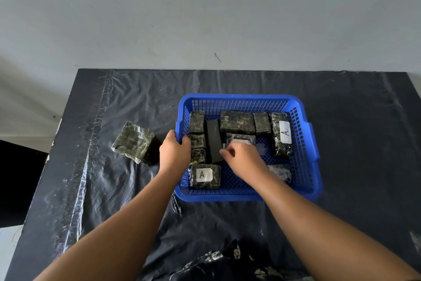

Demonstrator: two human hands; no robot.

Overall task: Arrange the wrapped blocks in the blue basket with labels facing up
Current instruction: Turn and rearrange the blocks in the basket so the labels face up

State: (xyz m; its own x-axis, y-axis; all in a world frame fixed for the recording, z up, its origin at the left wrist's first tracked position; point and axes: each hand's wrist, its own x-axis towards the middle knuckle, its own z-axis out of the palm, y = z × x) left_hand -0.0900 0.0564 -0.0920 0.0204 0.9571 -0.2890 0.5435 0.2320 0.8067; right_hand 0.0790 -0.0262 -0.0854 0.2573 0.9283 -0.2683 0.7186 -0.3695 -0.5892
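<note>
A blue mesh basket (303,144) sits on the black-covered table and holds several dark plastic-wrapped blocks. One block at the front left (205,176) shows a white "A" label upward. A long block at the right (282,134) also shows an "A" label. A plain black block (213,137) stands between the others. My left hand (174,150) grips the basket's left rim. My right hand (243,160) reaches inside, fingers curled on a wrapped block (241,139) near the middle. Another block (281,172) lies partly hidden behind my right wrist.
One larger wrapped block (134,141) lies on the table to the left of the basket. Black plastic sheeting (114,189) covers the table, whose left edge drops off. Crumpled patterned wrapping (218,260) lies at the near edge. A pale wall stands behind.
</note>
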